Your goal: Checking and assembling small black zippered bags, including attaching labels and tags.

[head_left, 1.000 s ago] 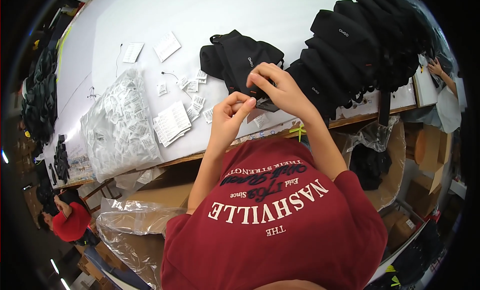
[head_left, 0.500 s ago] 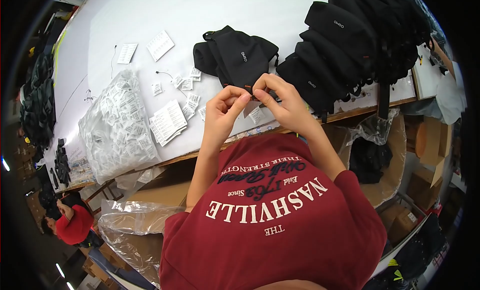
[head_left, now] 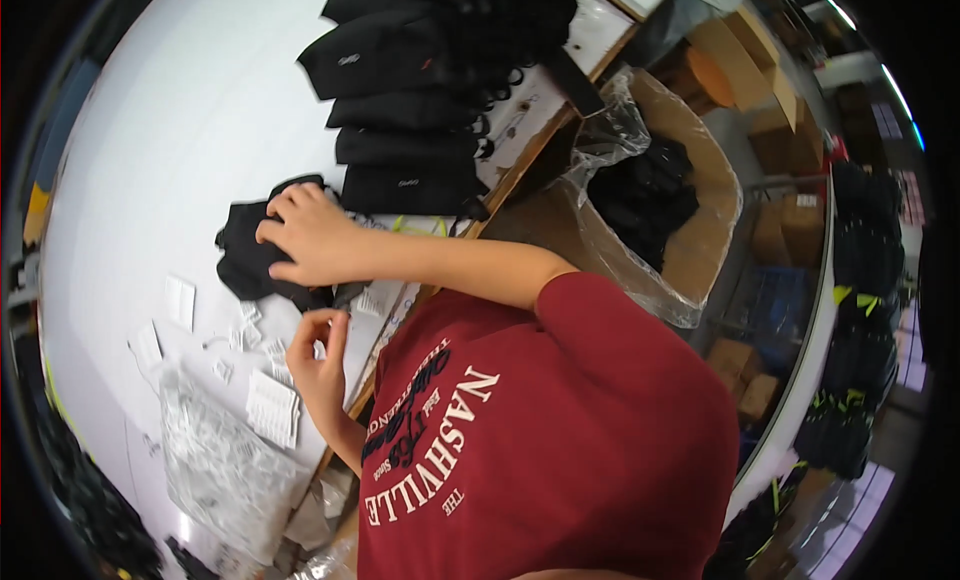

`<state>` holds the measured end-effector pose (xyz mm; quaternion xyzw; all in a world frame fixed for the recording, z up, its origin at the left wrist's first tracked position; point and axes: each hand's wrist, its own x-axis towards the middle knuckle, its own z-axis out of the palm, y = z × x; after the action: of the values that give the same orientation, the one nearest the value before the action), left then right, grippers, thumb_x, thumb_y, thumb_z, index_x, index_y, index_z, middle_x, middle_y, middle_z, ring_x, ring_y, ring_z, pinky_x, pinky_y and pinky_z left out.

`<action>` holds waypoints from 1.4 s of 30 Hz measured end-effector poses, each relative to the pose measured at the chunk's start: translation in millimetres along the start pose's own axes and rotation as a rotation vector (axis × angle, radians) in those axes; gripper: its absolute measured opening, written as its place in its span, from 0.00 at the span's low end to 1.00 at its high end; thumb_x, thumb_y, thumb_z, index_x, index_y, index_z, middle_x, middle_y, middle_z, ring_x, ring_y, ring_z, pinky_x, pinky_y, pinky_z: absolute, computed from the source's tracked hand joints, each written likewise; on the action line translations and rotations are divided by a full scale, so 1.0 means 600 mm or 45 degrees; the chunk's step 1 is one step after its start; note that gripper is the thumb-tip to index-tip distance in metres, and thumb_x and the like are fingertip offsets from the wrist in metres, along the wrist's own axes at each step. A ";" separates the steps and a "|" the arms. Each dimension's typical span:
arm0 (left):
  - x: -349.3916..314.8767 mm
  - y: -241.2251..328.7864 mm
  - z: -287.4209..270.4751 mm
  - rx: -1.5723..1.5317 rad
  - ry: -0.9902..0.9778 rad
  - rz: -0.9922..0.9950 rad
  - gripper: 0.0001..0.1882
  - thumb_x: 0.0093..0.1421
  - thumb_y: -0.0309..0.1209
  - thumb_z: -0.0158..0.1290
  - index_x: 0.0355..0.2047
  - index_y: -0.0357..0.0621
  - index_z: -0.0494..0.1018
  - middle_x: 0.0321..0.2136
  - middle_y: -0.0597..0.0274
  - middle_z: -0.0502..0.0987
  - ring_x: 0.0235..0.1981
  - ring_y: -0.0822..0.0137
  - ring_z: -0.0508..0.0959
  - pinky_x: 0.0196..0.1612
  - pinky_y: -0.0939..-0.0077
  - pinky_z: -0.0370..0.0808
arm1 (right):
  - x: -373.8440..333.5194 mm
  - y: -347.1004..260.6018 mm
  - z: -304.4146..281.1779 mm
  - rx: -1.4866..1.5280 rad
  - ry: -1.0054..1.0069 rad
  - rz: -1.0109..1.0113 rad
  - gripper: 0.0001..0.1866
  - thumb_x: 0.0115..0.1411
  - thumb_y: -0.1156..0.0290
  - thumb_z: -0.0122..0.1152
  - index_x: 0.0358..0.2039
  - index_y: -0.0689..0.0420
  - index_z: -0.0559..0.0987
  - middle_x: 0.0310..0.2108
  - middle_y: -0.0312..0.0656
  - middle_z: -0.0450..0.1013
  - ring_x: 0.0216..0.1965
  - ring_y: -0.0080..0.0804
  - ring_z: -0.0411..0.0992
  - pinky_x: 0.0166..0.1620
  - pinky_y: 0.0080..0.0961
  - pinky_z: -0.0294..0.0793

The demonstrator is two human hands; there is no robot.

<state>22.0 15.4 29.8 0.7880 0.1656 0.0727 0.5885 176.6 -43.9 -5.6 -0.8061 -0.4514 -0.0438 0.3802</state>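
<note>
a soft black fabric bag [head_left: 240, 248] lies near the counter's [head_left: 190, 140] wooden-trimmed near edge, within easy reach of both arms, which is probably why it sits there. the right hand [head_left: 320, 240] is spread over it, fingers apart and touching the cloth, seemingly to steady limp material that would otherwise slide. the left hand [head_left: 318, 382] is just beside the bag's near end, thumb and forefinger brought together in a ring; whether something thin is pinched between them cannot be told. further right along the near edge, a row of overlapping black fabric bags [head_left: 390, 65] lies layered, an arrangement that likely saves counter space. toward the left, small loose white printed labels [head_left: 222, 371] and a stack of white printed cards [head_left: 272, 410] lie near the left hand, presumably so they can be picked up singly, while a bulging clear plastic sack of white labels [head_left: 215, 465] rests by the near edge, its film apparently holding the many small pieces together.
</note>
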 end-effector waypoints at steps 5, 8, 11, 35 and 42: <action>0.004 0.006 0.015 0.056 -0.233 0.062 0.04 0.54 0.22 0.55 0.26 0.33 0.72 0.17 0.69 0.69 0.21 0.78 0.64 0.28 0.84 0.62 | -0.021 0.025 0.039 -0.346 -0.320 0.237 0.44 0.38 0.48 0.68 0.55 0.55 0.66 0.52 0.61 0.60 0.51 0.55 0.59 0.57 0.46 0.52; 0.004 -0.012 0.003 0.067 -0.165 0.180 0.02 0.55 0.21 0.54 0.28 0.34 0.72 0.25 0.64 0.72 0.26 0.75 0.67 0.31 0.83 0.64 | -0.032 0.027 0.046 -0.189 -0.167 0.254 0.43 0.35 0.52 0.70 0.52 0.56 0.68 0.52 0.63 0.60 0.48 0.55 0.62 0.52 0.46 0.58; 0.014 -0.014 -0.007 -0.045 0.064 0.310 0.09 0.58 0.21 0.49 0.40 0.37 0.70 0.44 0.57 0.71 0.42 0.69 0.71 0.45 0.78 0.67 | -0.028 0.029 0.011 0.195 -0.055 0.408 0.38 0.37 0.55 0.67 0.51 0.55 0.69 0.49 0.52 0.65 0.47 0.48 0.65 0.51 0.42 0.62; -0.009 0.025 -0.029 0.934 0.015 0.623 0.14 0.40 0.25 0.61 0.31 0.48 0.76 0.31 0.70 0.76 0.40 0.62 0.69 0.48 0.67 0.56 | -0.065 0.019 -0.108 1.325 -1.139 0.420 0.20 0.58 0.67 0.53 0.49 0.62 0.73 0.40 0.38 0.74 0.42 0.23 0.70 0.47 0.17 0.66; -0.016 0.027 -0.034 0.845 0.204 0.655 0.13 0.37 0.27 0.63 0.27 0.50 0.77 0.26 0.72 0.76 0.35 0.66 0.69 0.41 0.70 0.55 | -0.067 -0.001 -0.123 1.424 -1.086 0.615 0.24 0.63 0.51 0.47 0.48 0.57 0.76 0.41 0.39 0.74 0.45 0.23 0.69 0.50 0.18 0.64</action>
<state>9.2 26.5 52.0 0.9422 0.0233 0.2209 0.2510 172.7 -119.7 30.6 -0.5158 -0.3249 0.5941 0.5247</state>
